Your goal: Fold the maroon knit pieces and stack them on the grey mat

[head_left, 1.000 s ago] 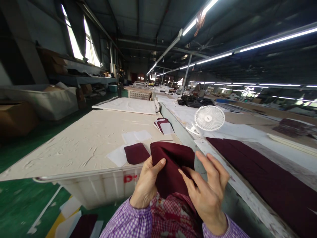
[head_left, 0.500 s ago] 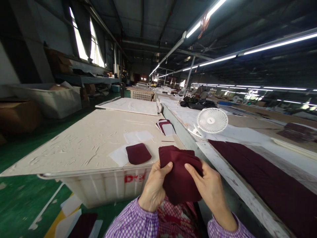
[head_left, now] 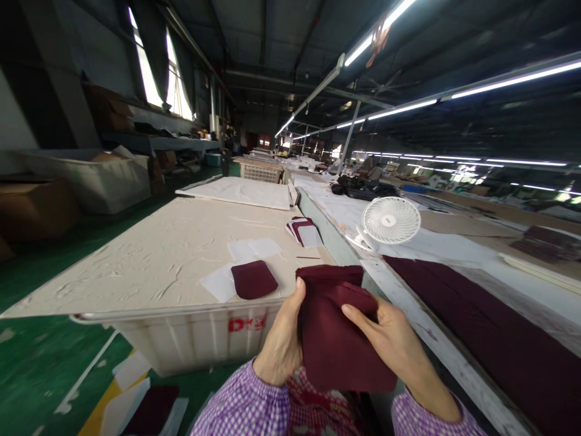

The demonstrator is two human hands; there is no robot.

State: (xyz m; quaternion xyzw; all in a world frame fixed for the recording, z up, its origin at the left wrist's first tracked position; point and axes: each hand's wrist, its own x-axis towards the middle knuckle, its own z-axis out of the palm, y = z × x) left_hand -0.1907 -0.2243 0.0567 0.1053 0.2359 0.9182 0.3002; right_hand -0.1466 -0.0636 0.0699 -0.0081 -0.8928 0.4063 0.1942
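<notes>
A stack of maroon fabric pieces [head_left: 329, 275] is held up in front of my body. My left hand [head_left: 284, 333] grips its left edge, thumb on the near face and fingers behind. My right hand [head_left: 393, 339] pinches a front maroon fabric piece [head_left: 340, 357], whose upper right corner is set apart from the layers behind. On the board [head_left: 149, 254] lies one rounded maroon piece [head_left: 254, 280], partly over white sheets [head_left: 219, 284]. Farther back sits a small pile of maroon and white pieces [head_left: 304, 232].
A white plastic tub [head_left: 181, 339] stands under the board. To the right, a long table carries a white clip fan [head_left: 391, 221] and a long maroon cloth [head_left: 481, 327]. White sheets and a dark maroon piece [head_left: 152, 409] lie low at the left, above the green floor [head_left: 27, 363].
My right hand has moved right and slightly down, drawing the front maroon piece away from the stack. My left hand keeps its hold, its thumb now higher at the left edge.
</notes>
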